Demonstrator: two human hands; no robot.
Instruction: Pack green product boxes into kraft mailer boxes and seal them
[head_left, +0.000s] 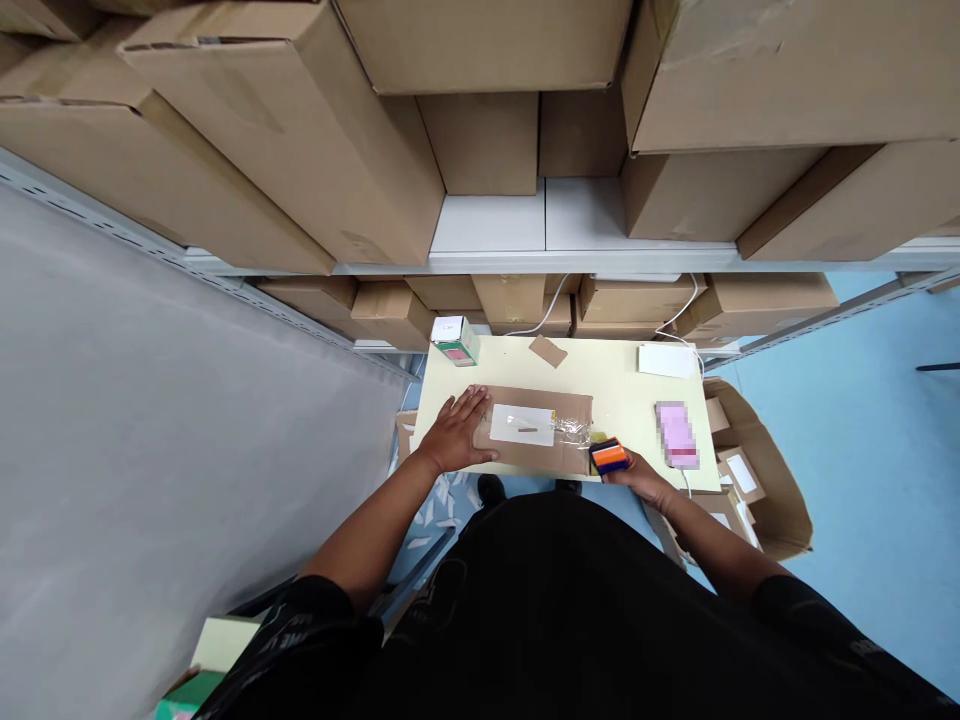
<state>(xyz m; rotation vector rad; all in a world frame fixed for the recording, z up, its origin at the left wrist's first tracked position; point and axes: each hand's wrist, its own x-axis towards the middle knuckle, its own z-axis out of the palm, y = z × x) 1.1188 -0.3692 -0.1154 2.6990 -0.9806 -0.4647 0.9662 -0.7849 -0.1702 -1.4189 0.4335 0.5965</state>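
A long brown cardboard box (510, 458) lies flat near the front edge of the small table. It bears a white label (514, 424), and shiny clear tape (572, 430) covers part of its right side. My left hand (459, 432) rests on the box's left end with the fingers spread. At the opposite end, my right hand (639, 476) grips an orange and dark blue tape dispenser (609, 457), held against or just beside the box's right edge. Its roll is mostly hidden, with a yellowish bit showing behind it.
On the pale table (600, 370) stand a green-and-white carton (455, 341), a cardboard scrap (548, 351), a white flat device (666, 361) and a blurred pink item (677, 435). Shelves of boxes (480, 140) rise behind. A large open carton (780, 500) with smaller boxes is at right.
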